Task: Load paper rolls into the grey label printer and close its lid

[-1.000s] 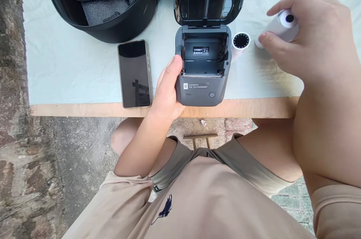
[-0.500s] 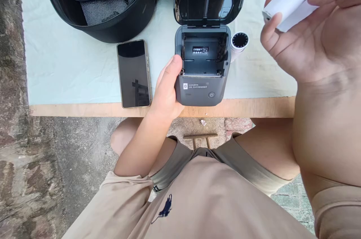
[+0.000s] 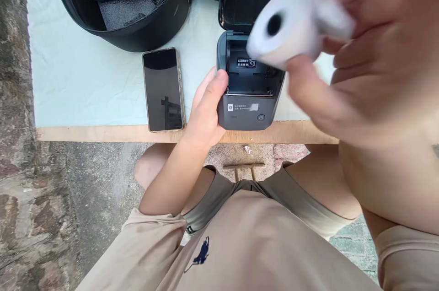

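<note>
Overhead, in the head view, your left hand (image 3: 207, 115) was clamped on the left side of a dark grey printer (image 3: 245, 81) at the near edge of the table (image 3: 89, 94), its lid (image 3: 245, 7) standing open. Your right hand (image 3: 372, 80), blurred, gripped a white paper roll (image 3: 291, 41) between thumb and fingers, above and partly covering the upper right of the printer's open bay. A blurred white piece showed beside the roll; you could not be sure whether it was loose paper. A phone (image 3: 163, 89) and an open black case (image 3: 161, 25) lay to the left.

Good handling seemed to call for a firm left hold, a light pinch so the roll stayed tightly wound, its ends squared to the bay walls, and the paper facing as the inner label (image 3: 247, 62) directed.
</note>
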`<state>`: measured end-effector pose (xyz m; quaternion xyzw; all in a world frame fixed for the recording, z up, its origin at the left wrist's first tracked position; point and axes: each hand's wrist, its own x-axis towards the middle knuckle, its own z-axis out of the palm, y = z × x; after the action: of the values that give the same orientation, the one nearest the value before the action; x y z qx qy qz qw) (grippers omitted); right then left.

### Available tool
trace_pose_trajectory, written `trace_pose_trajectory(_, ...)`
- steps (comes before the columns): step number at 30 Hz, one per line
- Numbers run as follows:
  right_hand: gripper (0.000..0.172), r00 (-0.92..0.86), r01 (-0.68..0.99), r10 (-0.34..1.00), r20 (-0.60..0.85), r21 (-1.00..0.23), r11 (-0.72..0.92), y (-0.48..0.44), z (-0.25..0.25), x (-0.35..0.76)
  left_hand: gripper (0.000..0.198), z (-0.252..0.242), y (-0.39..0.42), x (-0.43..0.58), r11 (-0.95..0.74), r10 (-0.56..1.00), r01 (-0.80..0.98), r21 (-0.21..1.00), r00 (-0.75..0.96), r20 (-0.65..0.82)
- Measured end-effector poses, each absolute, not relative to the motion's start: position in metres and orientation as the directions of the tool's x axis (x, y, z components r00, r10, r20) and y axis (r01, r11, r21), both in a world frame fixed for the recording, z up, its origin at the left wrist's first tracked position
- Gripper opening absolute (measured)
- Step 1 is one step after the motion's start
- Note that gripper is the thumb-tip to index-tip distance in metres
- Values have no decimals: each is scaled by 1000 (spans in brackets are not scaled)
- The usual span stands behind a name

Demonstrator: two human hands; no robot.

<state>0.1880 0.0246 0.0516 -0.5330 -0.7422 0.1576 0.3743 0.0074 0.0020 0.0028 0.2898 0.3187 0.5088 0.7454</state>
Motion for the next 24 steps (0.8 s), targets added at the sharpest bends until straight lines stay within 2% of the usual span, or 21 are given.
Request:
trace_pose_trajectory(3,41,-335,697,856,393,-508,506,16,60,173,27,2,1,8,306,949,-560,770,248,-196)
trace_pose_trajectory(5,46,-385,737,817,429,-390,552,12,65,171,31,2,1,9,302,950,-555,775,245,-195)
trace_pose_trajectory(14,29,-370,880,863,344,-167,444,16,56,170,24,5,0,9,294,949,-521,801,256,-182)
trace_pose_trajectory(18,9,-370,875,874,315,-197,441,21,49,168,21,7,-1,9,295,947,-514,805,270,-175)
trace_pose_trajectory(21,14,-361,873,890,277,-236,427,23,50,169,20,9,-1,9,292,950,-501,814,247,-189)
trace_pose_trajectory(24,21,-354,873,886,299,-235,428,23,52,170,18,10,-1,9,301,947,-509,807,256,-192)
